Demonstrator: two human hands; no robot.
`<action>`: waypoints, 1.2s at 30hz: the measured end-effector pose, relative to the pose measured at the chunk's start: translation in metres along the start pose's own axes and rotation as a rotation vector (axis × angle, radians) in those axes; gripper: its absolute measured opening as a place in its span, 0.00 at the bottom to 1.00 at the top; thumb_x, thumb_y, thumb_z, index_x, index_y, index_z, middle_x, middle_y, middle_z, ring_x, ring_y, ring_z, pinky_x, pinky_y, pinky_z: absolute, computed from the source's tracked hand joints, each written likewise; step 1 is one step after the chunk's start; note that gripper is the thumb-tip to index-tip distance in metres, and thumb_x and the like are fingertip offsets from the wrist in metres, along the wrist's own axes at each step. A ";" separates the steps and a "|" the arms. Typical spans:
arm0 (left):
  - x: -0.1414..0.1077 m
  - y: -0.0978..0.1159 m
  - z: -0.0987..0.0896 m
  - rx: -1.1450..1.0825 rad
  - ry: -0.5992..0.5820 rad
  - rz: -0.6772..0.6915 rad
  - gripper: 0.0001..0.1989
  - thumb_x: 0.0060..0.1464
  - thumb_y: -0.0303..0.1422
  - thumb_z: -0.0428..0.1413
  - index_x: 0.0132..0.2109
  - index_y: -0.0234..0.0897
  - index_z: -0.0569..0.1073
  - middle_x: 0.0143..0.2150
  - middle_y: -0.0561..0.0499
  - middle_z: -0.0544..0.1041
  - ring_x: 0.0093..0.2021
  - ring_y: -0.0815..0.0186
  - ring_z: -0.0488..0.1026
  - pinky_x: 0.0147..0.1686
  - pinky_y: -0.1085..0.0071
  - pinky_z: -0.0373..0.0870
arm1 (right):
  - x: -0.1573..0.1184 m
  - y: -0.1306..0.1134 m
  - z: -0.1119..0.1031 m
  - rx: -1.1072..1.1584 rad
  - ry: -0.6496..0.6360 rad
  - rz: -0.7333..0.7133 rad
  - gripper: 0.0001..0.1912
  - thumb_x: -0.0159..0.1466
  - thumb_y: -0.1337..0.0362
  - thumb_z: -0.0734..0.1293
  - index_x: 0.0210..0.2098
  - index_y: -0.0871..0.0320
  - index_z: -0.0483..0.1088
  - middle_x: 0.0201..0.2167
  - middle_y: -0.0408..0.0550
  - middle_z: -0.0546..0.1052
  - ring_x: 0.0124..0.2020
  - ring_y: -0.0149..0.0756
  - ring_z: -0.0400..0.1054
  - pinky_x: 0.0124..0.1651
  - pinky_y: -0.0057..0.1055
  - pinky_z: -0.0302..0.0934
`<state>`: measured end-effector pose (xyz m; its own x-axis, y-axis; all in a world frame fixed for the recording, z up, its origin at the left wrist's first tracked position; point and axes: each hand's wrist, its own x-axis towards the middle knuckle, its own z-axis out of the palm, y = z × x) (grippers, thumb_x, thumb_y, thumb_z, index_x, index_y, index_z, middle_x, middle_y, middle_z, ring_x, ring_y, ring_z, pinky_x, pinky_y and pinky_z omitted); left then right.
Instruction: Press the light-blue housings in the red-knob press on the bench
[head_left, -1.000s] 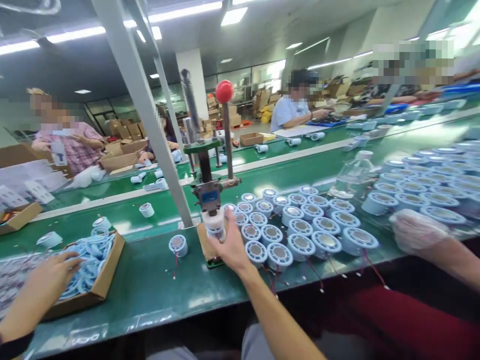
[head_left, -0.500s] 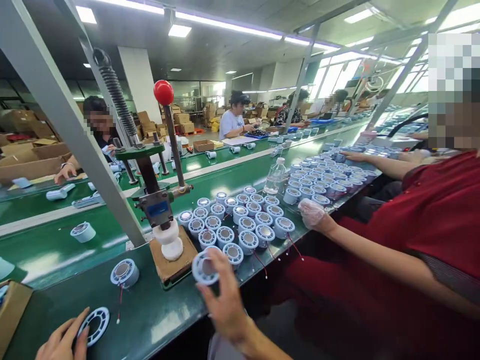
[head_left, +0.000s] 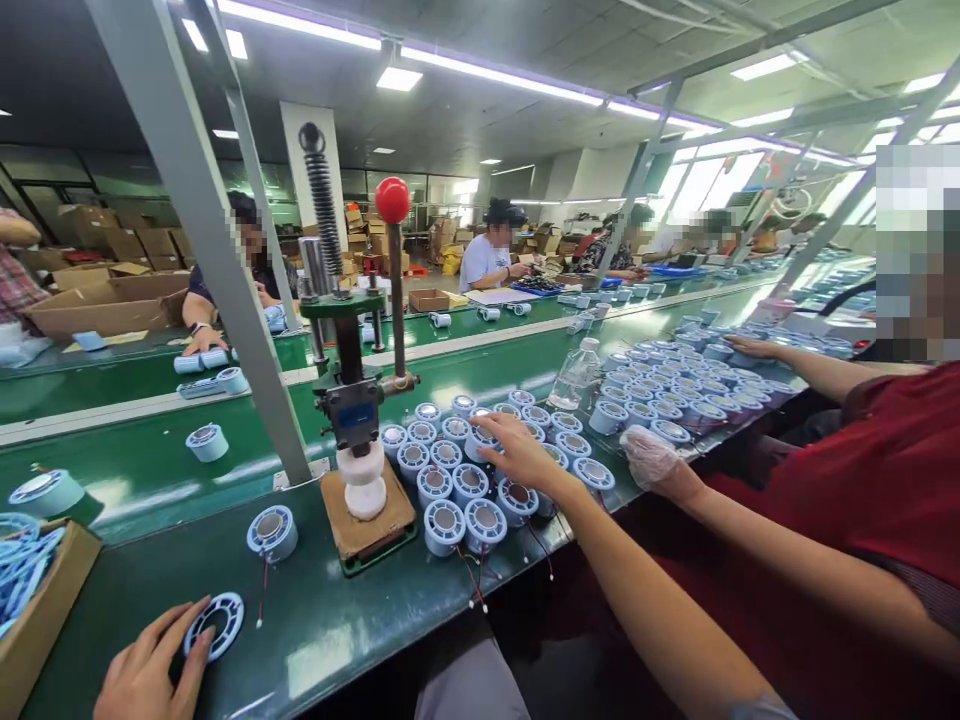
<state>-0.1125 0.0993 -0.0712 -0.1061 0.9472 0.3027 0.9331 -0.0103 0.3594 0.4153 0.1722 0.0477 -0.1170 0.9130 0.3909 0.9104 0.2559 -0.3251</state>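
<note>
At the near left edge of the green surface, the left hand lies flat with its fingers spread over a pale blue ring cover, pressing on it rather than gripping it; the ring is round and flat, with a dark open centre and slots around its rim. Because it is only pinned under the fingertips close to the surface's near edge, it could slide off if the hand shifts. Just beyond it stands a single blue-and-white spool, whose thin red wire trails toward the ring and could snag under the palm. In the middle sits a hand press on a brown base, with a white cylinder under its ram and a red ball knob on top of its lever. To its right, the right hand reaches out, fingers curled around one spool in a tightly packed cluster of spools; lifting it carelessly could tip its neighbours or drag their loose wires. Farther right, another person's gloved hand rests near the same cluster, close enough for the two to bump.
</note>
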 end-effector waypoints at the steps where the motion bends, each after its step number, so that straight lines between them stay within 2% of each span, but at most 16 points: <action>1: -0.002 0.007 -0.004 -0.006 0.008 -0.009 0.30 0.56 0.52 0.41 0.49 0.40 0.78 0.52 0.45 0.77 0.49 0.50 0.72 0.52 0.54 0.68 | 0.002 0.002 0.004 -0.016 -0.028 0.003 0.27 0.60 0.66 0.67 0.59 0.54 0.69 0.55 0.53 0.71 0.58 0.44 0.65 0.65 0.47 0.56; 5: -0.006 0.027 -0.017 -0.023 0.025 -0.021 0.29 0.55 0.51 0.42 0.49 0.40 0.78 0.51 0.44 0.77 0.49 0.50 0.71 0.52 0.53 0.67 | 0.005 0.013 0.021 -0.076 -0.100 0.033 0.27 0.59 0.67 0.66 0.59 0.55 0.68 0.56 0.55 0.71 0.61 0.49 0.63 0.66 0.58 0.49; 7: -0.007 0.031 -0.020 -0.026 0.030 -0.016 0.28 0.57 0.50 0.43 0.49 0.39 0.78 0.51 0.43 0.77 0.49 0.50 0.71 0.52 0.53 0.68 | 0.006 0.018 0.024 -0.089 -0.118 0.033 0.27 0.58 0.66 0.66 0.58 0.55 0.69 0.56 0.55 0.71 0.61 0.50 0.63 0.66 0.60 0.48; 9: -0.009 0.035 -0.022 -0.033 0.047 -0.004 0.27 0.58 0.49 0.44 0.49 0.39 0.78 0.51 0.43 0.77 0.49 0.51 0.71 0.52 0.53 0.68 | 0.005 0.018 0.020 -0.088 -0.126 0.019 0.26 0.57 0.65 0.67 0.56 0.56 0.70 0.56 0.56 0.71 0.61 0.51 0.63 0.65 0.60 0.50; 11: -0.011 0.038 -0.025 -0.056 0.057 0.013 0.25 0.59 0.48 0.45 0.50 0.39 0.78 0.51 0.43 0.76 0.49 0.51 0.71 0.53 0.54 0.68 | -0.001 0.005 0.010 -0.071 -0.118 -0.003 0.25 0.58 0.63 0.67 0.55 0.58 0.70 0.56 0.58 0.70 0.60 0.52 0.64 0.63 0.59 0.54; 13: -0.013 0.043 -0.028 -0.085 0.052 0.017 0.24 0.60 0.47 0.46 0.51 0.39 0.77 0.52 0.44 0.76 0.51 0.52 0.70 0.53 0.54 0.68 | -0.013 -0.025 -0.002 -0.003 -0.007 -0.060 0.25 0.61 0.60 0.66 0.57 0.58 0.68 0.57 0.58 0.69 0.60 0.51 0.63 0.62 0.56 0.58; 15: -0.013 0.047 -0.031 -0.109 0.035 0.003 0.22 0.61 0.45 0.47 0.53 0.40 0.76 0.54 0.45 0.75 0.52 0.53 0.70 0.54 0.54 0.67 | -0.031 -0.073 -0.009 0.139 0.205 -0.134 0.23 0.64 0.60 0.64 0.58 0.56 0.66 0.57 0.55 0.69 0.61 0.47 0.63 0.63 0.51 0.59; 17: -0.014 0.051 -0.035 -0.128 0.003 -0.017 0.21 0.62 0.43 0.47 0.54 0.42 0.75 0.57 0.46 0.75 0.54 0.54 0.69 0.56 0.53 0.65 | -0.048 -0.131 -0.002 0.349 0.419 -0.215 0.21 0.66 0.64 0.63 0.59 0.53 0.64 0.55 0.53 0.70 0.60 0.43 0.64 0.62 0.47 0.61; 18: -0.015 0.052 -0.037 -0.140 -0.020 -0.017 0.20 0.63 0.42 0.47 0.55 0.42 0.75 0.58 0.47 0.74 0.56 0.54 0.68 0.57 0.52 0.64 | -0.052 -0.160 0.009 0.444 0.465 -0.263 0.21 0.66 0.66 0.62 0.58 0.52 0.64 0.53 0.53 0.70 0.58 0.41 0.66 0.61 0.46 0.62; 20: -0.017 0.053 -0.041 -0.163 -0.071 0.015 0.20 0.62 0.39 0.48 0.58 0.43 0.73 0.60 0.48 0.72 0.58 0.55 0.66 0.58 0.52 0.63 | -0.048 -0.214 0.044 0.560 0.385 -0.328 0.22 0.66 0.69 0.62 0.59 0.51 0.63 0.53 0.53 0.69 0.57 0.41 0.66 0.61 0.45 0.63; 23: -0.020 0.054 -0.046 -0.160 -0.127 0.092 0.25 0.56 0.31 0.52 0.61 0.44 0.69 0.62 0.48 0.70 0.59 0.56 0.64 0.60 0.52 0.61 | -0.015 -0.270 0.108 0.512 -0.043 -0.190 0.28 0.63 0.67 0.67 0.62 0.56 0.63 0.63 0.60 0.57 0.66 0.51 0.55 0.65 0.51 0.57; 25: -0.021 0.054 -0.048 -0.147 -0.136 0.107 0.28 0.54 0.28 0.53 0.62 0.43 0.68 0.61 0.46 0.71 0.59 0.56 0.65 0.58 0.53 0.63 | 0.004 -0.287 0.136 0.484 -0.241 -0.079 0.29 0.62 0.66 0.68 0.62 0.60 0.64 0.64 0.65 0.55 0.66 0.58 0.53 0.63 0.55 0.57; 27: -0.023 0.054 -0.049 -0.142 -0.129 0.096 0.27 0.54 0.28 0.53 0.62 0.41 0.68 0.59 0.44 0.73 0.58 0.55 0.65 0.57 0.53 0.64 | 0.006 -0.289 0.147 0.504 -0.308 -0.088 0.24 0.62 0.69 0.68 0.58 0.60 0.69 0.59 0.64 0.63 0.61 0.56 0.61 0.61 0.54 0.60; 30: -0.024 0.056 -0.051 -0.142 -0.138 0.094 0.28 0.54 0.27 0.53 0.63 0.40 0.66 0.59 0.44 0.73 0.58 0.54 0.65 0.58 0.52 0.63 | -0.026 -0.270 0.145 0.541 -0.333 -0.176 0.23 0.61 0.72 0.67 0.56 0.56 0.72 0.56 0.58 0.67 0.58 0.48 0.66 0.61 0.49 0.62; 33: -0.025 0.061 -0.052 -0.160 -0.190 0.155 0.35 0.52 0.25 0.53 0.67 0.43 0.60 0.66 0.45 0.66 0.63 0.55 0.61 0.62 0.53 0.59 | -0.071 -0.241 0.140 0.585 -0.255 -0.248 0.24 0.63 0.70 0.64 0.58 0.52 0.70 0.60 0.55 0.63 0.60 0.44 0.64 0.61 0.43 0.64; 36: -0.026 0.067 -0.051 -0.121 -0.143 0.093 0.40 0.50 0.32 0.60 0.69 0.42 0.56 0.66 0.42 0.63 0.64 0.50 0.59 0.62 0.50 0.58 | -0.096 -0.223 0.140 0.633 -0.136 -0.233 0.22 0.65 0.67 0.63 0.57 0.50 0.70 0.59 0.54 0.64 0.57 0.41 0.66 0.57 0.38 0.68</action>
<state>-0.0653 0.0571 -0.0098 0.0361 0.9762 0.2141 0.8877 -0.1297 0.4419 0.1680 0.0722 -0.0379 -0.3684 0.8327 0.4134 0.4533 0.5492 -0.7021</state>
